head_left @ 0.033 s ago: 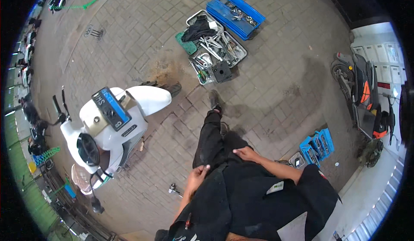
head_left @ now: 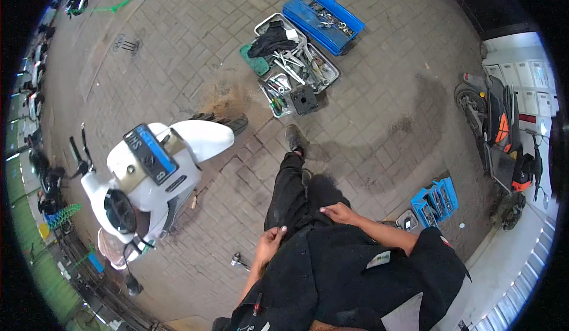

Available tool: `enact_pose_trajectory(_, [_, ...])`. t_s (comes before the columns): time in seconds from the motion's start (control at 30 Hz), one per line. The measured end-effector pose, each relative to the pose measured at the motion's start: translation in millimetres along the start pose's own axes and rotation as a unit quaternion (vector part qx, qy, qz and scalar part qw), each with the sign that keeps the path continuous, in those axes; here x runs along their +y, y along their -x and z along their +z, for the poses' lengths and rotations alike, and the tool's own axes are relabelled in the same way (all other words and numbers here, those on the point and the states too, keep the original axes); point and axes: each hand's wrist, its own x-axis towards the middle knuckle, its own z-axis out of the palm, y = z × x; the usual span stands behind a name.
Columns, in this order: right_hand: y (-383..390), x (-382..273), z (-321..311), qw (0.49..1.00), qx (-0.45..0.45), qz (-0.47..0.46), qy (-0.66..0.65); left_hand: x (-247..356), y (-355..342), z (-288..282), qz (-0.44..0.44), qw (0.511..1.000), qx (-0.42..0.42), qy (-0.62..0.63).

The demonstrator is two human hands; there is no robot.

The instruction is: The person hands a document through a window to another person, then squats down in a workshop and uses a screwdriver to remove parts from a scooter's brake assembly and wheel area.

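Observation:
My left hand (head_left: pixel 270 245) is closed at my left thigh, its thumb and fingertips pinching the cloth of my black trousers (head_left: pixel 286 189). On the other thigh my right hand (head_left: pixel 338 213) is also closed on the trouser cloth, thumb pointing inward; its lower fingers are partly hidden. Left of my legs stands a white scooter (head_left: pixel 159 171) with a black-and-blue plate on its front and a round dark mirror. A metal ratchet-like tool (head_left: pixel 240 261) lies on the paving beside my left forearm.
Ahead are metal trays (head_left: pixel 335 73) of wrenches and screwdrivers, with a black cloth, and a blue toolbox (head_left: pixel 325 20). To the right sit a smaller blue toolbox (head_left: pixel 435 202) and a dark scooter (head_left: pixel 495 123) by the wall. More motorcycles line the far left edge.

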Motion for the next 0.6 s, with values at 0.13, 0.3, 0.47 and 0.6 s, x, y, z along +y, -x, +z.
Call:
enact_pose_trajectory(0.13, [-54.5,-15.2,-71.6,0.994,-0.088,0.058,-0.034,50.6,-57.0,5.7,-0.037,0.995,-0.081,-0.049])
enact_pose_trajectory(0.3, [-235.9,102.9,-147.9,0.989,0.01,0.077,0.128,16.2,-146.6,16.5,0.033,0.997,0.041,-0.063])
enact_pose_trajectory(0.47, [-457.5,198.7,-205.2,0.949,0.182,0.16,0.201,27.8,-289.0,1.4,0.252,0.885,0.269,-0.285])
enact_pose_trajectory(0.6, [-552.4,225.2,-186.5,0.911,0.198,0.258,0.254,26.8,-376.0,2.2,0.285,0.807,0.371,-0.361])
